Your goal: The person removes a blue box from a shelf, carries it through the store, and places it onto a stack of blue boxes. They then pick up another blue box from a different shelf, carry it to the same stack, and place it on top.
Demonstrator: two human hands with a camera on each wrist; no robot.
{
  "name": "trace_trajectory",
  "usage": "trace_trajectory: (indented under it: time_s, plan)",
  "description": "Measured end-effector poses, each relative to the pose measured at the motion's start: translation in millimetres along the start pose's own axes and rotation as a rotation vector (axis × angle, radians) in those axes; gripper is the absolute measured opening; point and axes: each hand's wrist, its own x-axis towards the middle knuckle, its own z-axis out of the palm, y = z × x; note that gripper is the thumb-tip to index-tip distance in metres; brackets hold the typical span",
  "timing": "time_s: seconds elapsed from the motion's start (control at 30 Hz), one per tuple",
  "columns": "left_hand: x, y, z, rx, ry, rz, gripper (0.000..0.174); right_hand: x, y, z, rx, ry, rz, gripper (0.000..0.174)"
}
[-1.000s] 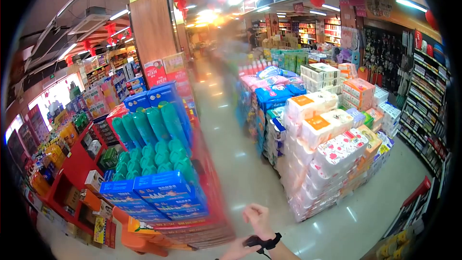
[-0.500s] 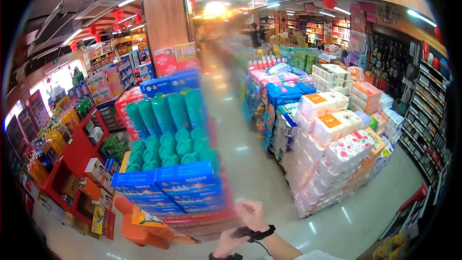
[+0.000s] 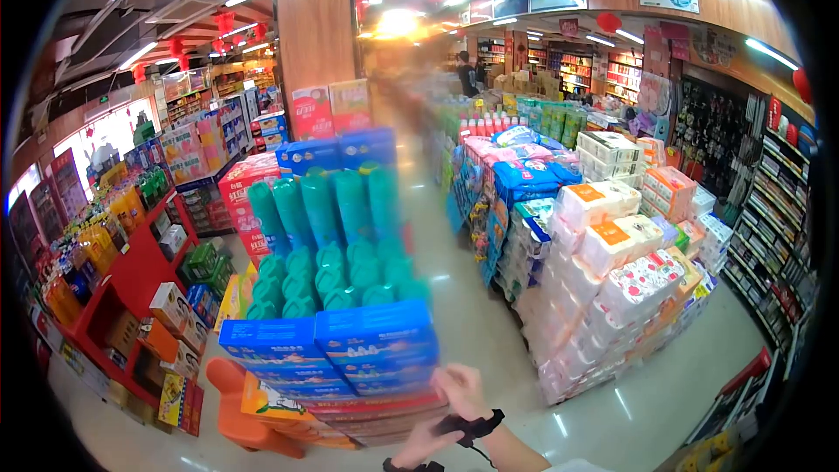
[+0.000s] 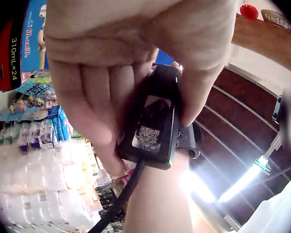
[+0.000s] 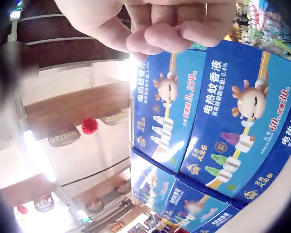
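Note:
My left hand (image 3: pixel 418 446) grips a small black camera box (image 4: pixel 157 128) with a QR label and a cable, worn on a strap at my right wrist. The left wrist view shows thumb and fingers on either side of it. My right hand (image 3: pixel 461 390) is held up beside the stacked blue cartons (image 3: pixel 376 332), its fingers loosely bent and holding nothing. In the right wrist view, its fingertips (image 5: pixel 167 36) overlap the top of the cartons, printed as electric mosquito repellent liquid. Green bottles (image 3: pixel 336 267) stand in rows behind those cartons.
An orange stool (image 3: pixel 240 415) stands left of the carton stack. Across the aisle floor (image 3: pixel 463 323) on the right rises a pile of wrapped tissue packs (image 3: pixel 603 315). Red shelving (image 3: pixel 118 284) runs along the left. Farther back, a person (image 3: pixel 467 74) stands in the shop.
The carton stack and tissue pile have shifted right in the head view. My left hand has come further into view, still at the right wrist; my right hand now overlaps the stack's edge.

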Motion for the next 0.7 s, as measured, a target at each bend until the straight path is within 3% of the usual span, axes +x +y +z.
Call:
trace_trajectory:
  time_s: [0.23,0.53,0.7]
  plan:
    - [6,37,-7,-0.077,-0.128,0.034,0.034,13,15,1,-0.329,0.016,-0.272,0.019]
    - [23,29,-10,-0.041,-0.208,-0.069,0.047,15,3,-6,-0.57,0.069,-0.422,0.016]
    - [28,39,-4,-0.026,-0.253,-0.1,0.048,15,4,-13,-0.511,0.059,-0.423,0.016]
